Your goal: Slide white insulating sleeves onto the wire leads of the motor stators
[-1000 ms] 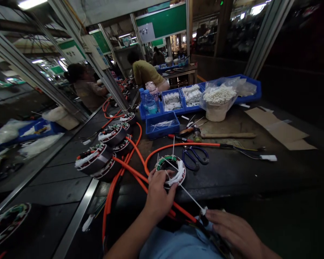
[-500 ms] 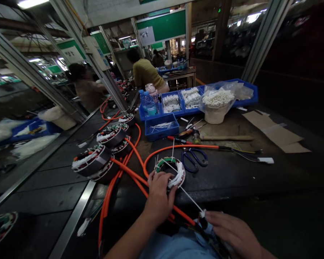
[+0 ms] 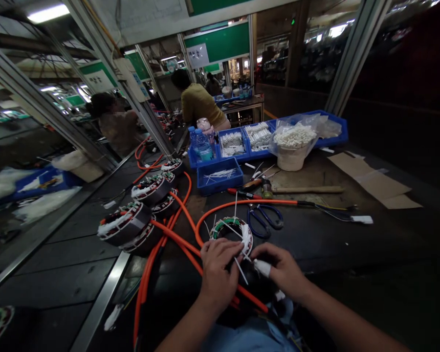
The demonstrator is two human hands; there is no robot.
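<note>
The wound ring point(image 3: 246, 233), red, green and white round its rim, lies near the close edge of the dark worktop point(image 3: 297, 234); take it as the middle of a clock, with twelve pointing away from the person. At between six and seven, the left hand point(image 3: 222, 269) is clamped on its near side, fingers bent together over the rim. The right hand point(image 3: 284, 269) comes in at four o'clock, partly curled, with a white wrap point(image 3: 262, 267) at its fingers and the fingertips close to the rim — whether they pinch anything, I cannot tell. Between the hands a thin white strip point(image 3: 241, 271) slants out from under the left one, and more thin strips stand up from the ring's far side. Blue-handled scissors point(image 3: 267, 221) lie at two o'clock, with a wooden-handled hammer point(image 3: 304, 189) beyond them. An orange cable point(image 3: 249, 201) arcs round the ring's far side. The small blue tray point(image 3: 220, 182), holding white strips, sits near twelve; a tub point(image 3: 292, 159) heaped with white pieces is between one and two. At nine, larger wound cores point(image 3: 126, 227) are stacked — orange cables run from them. Near half past eleven, a person in a yellow top point(image 3: 201, 105) leans over.
</note>
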